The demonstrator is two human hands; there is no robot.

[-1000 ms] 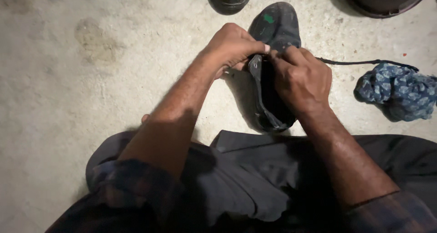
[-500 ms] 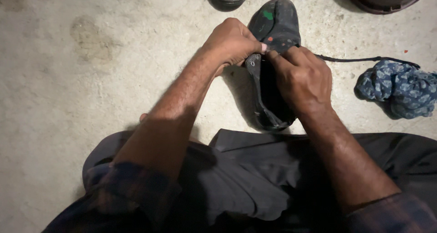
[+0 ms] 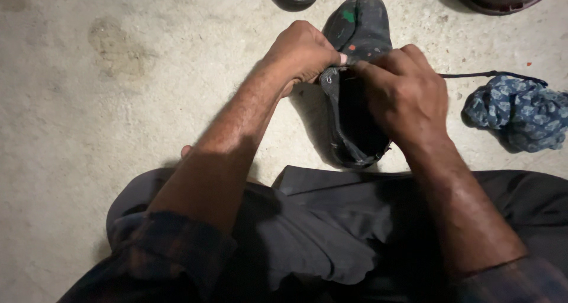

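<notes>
Left hand (image 3: 302, 51): we pinch the shoe (image 3: 358, 84) collar, steadying it.
Right hand (image 3: 405, 93): clamped on the opposite edge, spreading the opening.
Lace (image 3: 491, 74): trails rightward.

We see a dark shoe (image 3: 358, 72) that looks like worn, matt leather or a leather-like material, its toe scuffed and flecked with green and red paint, with a small metal eyelet glinting at the collar where our left hand (image 3: 302, 51) and right hand (image 3: 405, 93) pinch it. It rests on a rough, pale concrete floor (image 3: 118, 102), mottled with a dull stain at far left. At right lies a crumpled blue patterned cloth (image 3: 518, 110), soft and matt, beside a thin dark shoelace (image 3: 485, 74); our trousers (image 3: 331, 232) are smooth dark fabric.
</notes>
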